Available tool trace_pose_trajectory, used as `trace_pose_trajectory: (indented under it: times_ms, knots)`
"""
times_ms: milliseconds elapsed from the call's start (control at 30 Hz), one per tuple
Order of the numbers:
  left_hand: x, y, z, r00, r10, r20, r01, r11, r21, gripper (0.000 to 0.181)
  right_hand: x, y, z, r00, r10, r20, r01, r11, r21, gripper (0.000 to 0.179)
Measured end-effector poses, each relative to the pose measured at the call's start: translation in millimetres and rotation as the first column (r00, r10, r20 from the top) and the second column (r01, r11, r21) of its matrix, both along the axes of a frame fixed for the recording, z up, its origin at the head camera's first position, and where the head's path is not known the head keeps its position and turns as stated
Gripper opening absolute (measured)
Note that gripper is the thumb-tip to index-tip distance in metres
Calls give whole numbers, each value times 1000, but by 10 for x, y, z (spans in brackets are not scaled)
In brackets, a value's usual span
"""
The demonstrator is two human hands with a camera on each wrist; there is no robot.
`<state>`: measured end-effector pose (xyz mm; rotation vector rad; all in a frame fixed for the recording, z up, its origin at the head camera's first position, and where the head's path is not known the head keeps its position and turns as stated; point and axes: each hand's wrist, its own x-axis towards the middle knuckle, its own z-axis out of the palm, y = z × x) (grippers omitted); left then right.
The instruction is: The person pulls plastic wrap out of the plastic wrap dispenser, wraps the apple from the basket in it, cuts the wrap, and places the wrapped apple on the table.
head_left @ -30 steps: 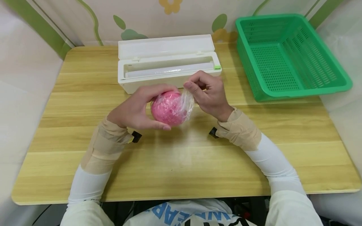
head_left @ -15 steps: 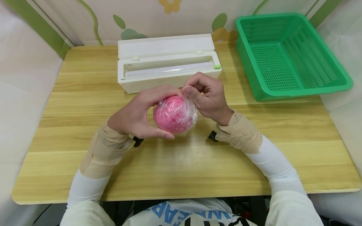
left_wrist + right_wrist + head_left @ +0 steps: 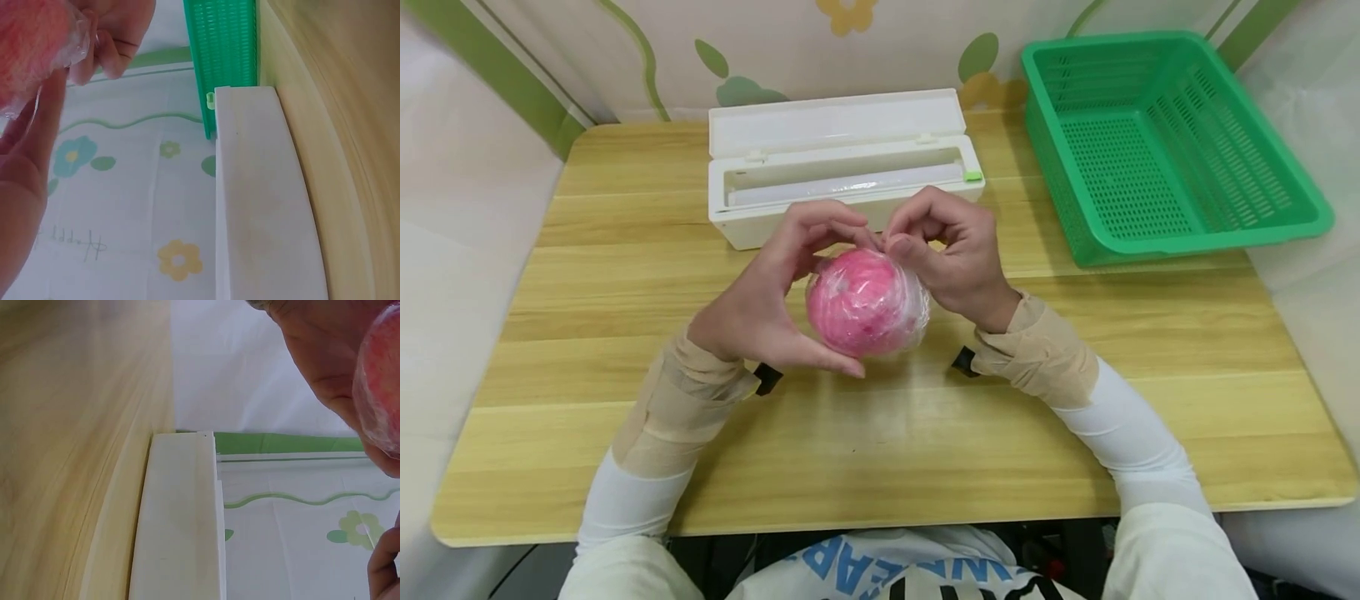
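A round pink thing [image 3: 853,304] wrapped in clear cling film [image 3: 916,310] is held above the middle of the table. My left hand [image 3: 767,308] curls around its left side, thumb below and bent fingers at the far side. At its upper right, my right hand [image 3: 955,254] pinches the film between thumb and forefinger, close to the left fingertips. In the left wrist view the pink thing [image 3: 28,47] shows reddish, streaked colour under the film. Only its edge appears in the right wrist view, against the left palm [image 3: 325,362].
Behind the hands stands a long white cling film box [image 3: 752,229] with its lid up and a film roll [image 3: 850,185] inside. A green plastic basket [image 3: 1217,246] stands at the back right of the wooden table [image 3: 880,467]. A flower-patterned sheet [image 3: 895,58] hangs behind.
The pink thing has come slightly right and toward me. The loose film now lies closer around its right side. My left fingers have lifted and bent at its far side.
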<state>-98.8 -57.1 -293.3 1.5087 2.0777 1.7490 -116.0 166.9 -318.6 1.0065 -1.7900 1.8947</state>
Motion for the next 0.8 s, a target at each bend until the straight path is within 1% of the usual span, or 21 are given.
trace_pose_trajectory:
  times_ms: [100, 200, 267, 333, 367, 400, 467, 500, 533, 567, 600, 633, 700, 733, 800]
  knots:
    - [2, 7, 9, 998, 16, -67, -15, 1000, 11, 123, 7, 1, -1, 1000, 12, 6, -12, 1000, 6, 76]
    - [-5, 22, 20, 992, 3, -126, 0, 1000, 26, 121, 12, 3, 3, 999, 37, 32, -38, 999, 28, 83]
    - [-4, 27, 22, 986, -7, -166, 13, 999, 33, 119, 15, 3, 13, 994, 75, 78, -80, 995, 60, 90]
    - [1, 23, 26, 979, -18, -203, 26, 999, 34, 115, 16, 0, 20, 979, 141, 148, -156, 983, 93, 97]
    - [2, 20, 25, 976, -24, -218, 32, 999, 34, 112, 17, 1, 20, 962, 191, 194, -213, 972, 102, 101]
    - [3, 15, 25, 972, -28, -234, 35, 999, 29, 109, 18, 3, 17, 940, 244, 240, -275, 955, 107, 104]
    - [2, 5, 22, 965, -35, -259, 40, 999, 17, 101, 22, 11, 3, 881, 346, 321, -397, 912, 106, 109]
    - [-2, 5, 24, 963, -45, -265, 50, 999, 12, 96, 24, 15, -9, 848, 395, 353, -453, 886, 99, 112]
    - [-6, 0, 21, 960, -49, -275, 51, 999, 1, 93, 21, 15, -27, 817, 438, 376, -503, 860, 89, 112]
    - [-10, 1, 22, 959, -58, -276, 58, 998, -9, 88, 22, 15, -48, 790, 476, 387, -542, 837, 76, 112]
    - [-9, -5, 23, 958, -63, -281, 59, 998, -24, 87, 24, 12, -67, 774, 502, 386, -568, 820, 71, 110]
    - [-10, -12, 20, 956, -68, -285, 60, 997, -37, 89, 26, 4, -86, 765, 520, 379, -583, 809, 66, 108]
    - [-9, -27, 20, 954, -68, -291, 50, 996, -69, 95, 24, -6, -122, 767, 532, 358, -586, 809, 52, 105]
    - [-8, -32, 20, 953, -62, -296, 39, 996, -82, 99, 25, -8, -132, 777, 521, 354, -570, 821, 41, 103]
    - [-25, -32, 26, 952, -40, -303, 9, 995, -103, 108, 25, -2, -128, 823, 459, 335, -501, 864, 46, 103]
